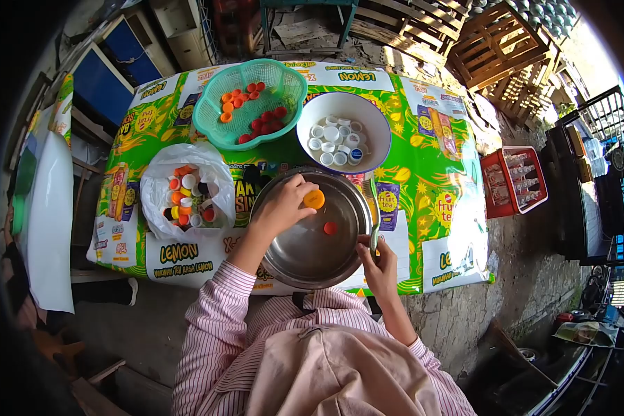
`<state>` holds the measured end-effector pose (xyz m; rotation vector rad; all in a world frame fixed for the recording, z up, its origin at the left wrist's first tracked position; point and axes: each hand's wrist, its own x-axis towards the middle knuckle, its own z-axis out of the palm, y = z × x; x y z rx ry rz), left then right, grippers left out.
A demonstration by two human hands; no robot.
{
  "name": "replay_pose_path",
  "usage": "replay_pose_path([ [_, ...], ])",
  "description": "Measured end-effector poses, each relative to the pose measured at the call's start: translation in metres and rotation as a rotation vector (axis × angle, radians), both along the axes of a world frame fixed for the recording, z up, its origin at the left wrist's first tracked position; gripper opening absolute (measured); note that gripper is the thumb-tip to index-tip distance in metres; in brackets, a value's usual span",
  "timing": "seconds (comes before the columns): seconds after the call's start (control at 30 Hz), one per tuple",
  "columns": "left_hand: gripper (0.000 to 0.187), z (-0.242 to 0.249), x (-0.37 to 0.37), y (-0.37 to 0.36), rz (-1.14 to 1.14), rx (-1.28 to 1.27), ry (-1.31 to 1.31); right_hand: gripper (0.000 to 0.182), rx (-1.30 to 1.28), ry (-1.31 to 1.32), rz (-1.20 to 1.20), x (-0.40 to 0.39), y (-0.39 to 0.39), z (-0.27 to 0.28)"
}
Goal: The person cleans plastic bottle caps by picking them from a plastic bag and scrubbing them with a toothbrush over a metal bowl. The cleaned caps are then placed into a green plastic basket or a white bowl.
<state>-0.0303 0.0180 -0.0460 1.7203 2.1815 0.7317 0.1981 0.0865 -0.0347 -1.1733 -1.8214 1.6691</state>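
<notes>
My left hand [284, 206] is over the left side of a metal basin [305, 256], its fingers closed on an orange cap [314, 200]. A red cap [330, 228] lies in the basin. At the basin's right rim, my right hand [378, 262] grips a green-and-white toothbrush [374, 232], held upright with the bristles away from me. Behind the basin are a green basket [208, 114] with red and orange caps and a white bowl [374, 125] with white caps. A white plastic bag [161, 170] of mixed caps lies open to the left.
A green and yellow printed cover [423, 187] lies over the table. To the right, a red crate [496, 186] stands on the ground. Wooden pallets [499, 41] are at the back right, and blue-fronted cabinets [102, 84] at the back left.
</notes>
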Motion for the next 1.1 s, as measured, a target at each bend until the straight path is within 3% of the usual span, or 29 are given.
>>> replay_pose_path([
  [0.17, 0.042, 0.014, 0.001, -0.001, 0.054, 0.025, -0.024, 0.019, 0.039, 0.062, -0.005, 0.002, 0.001, -0.003],
  [0.23, 0.041, 0.012, 0.001, -0.003, 0.039, 0.047, -0.359, 0.020, 0.028, 0.011, -0.004, 0.004, -0.001, 0.001],
  [0.3, 0.042, 0.012, -0.008, -0.009, 0.010, 0.059, -0.448, 0.022, 0.028, -0.020, -0.001, 0.002, 0.003, 0.002],
  [0.37, 0.047, 0.002, -0.011, -0.019, -0.036, 0.152, -1.057, 0.027, 0.311, -0.019, 0.115, 0.007, 0.003, -0.001],
  [0.4, 0.052, 0.008, -0.010, -0.024, -0.057, 0.159, -1.103, 0.034, 0.390, -0.026, 0.135, 0.008, 0.002, 0.001],
  [0.5, 0.049, 0.007, -0.005, -0.032, -0.072, 0.345, -1.082, 0.045, 0.504, -0.011, 0.215, 0.012, -0.004, 0.023],
  [0.73, 0.049, 0.015, -0.003, -0.036, -0.109, 0.336, -1.037, 0.059, 0.779, -0.163, 0.421, 0.012, -0.007, 0.045],
  [0.97, 0.046, 0.028, 0.001, -0.030, -0.101, 0.316, -0.947, 0.062, 0.836, -0.242, 0.464, 0.003, -0.003, 0.038],
  [1.03, 0.045, 0.031, 0.003, -0.026, 0.003, 0.149, -0.611, 0.060, 0.803, -0.180, 0.397, 0.007, -0.002, 0.036],
  [1.1, 0.045, 0.018, 0.002, -0.021, 0.043, 0.097, -0.455, 0.059, 0.793, -0.195, 0.385, 0.012, 0.001, 0.032],
])
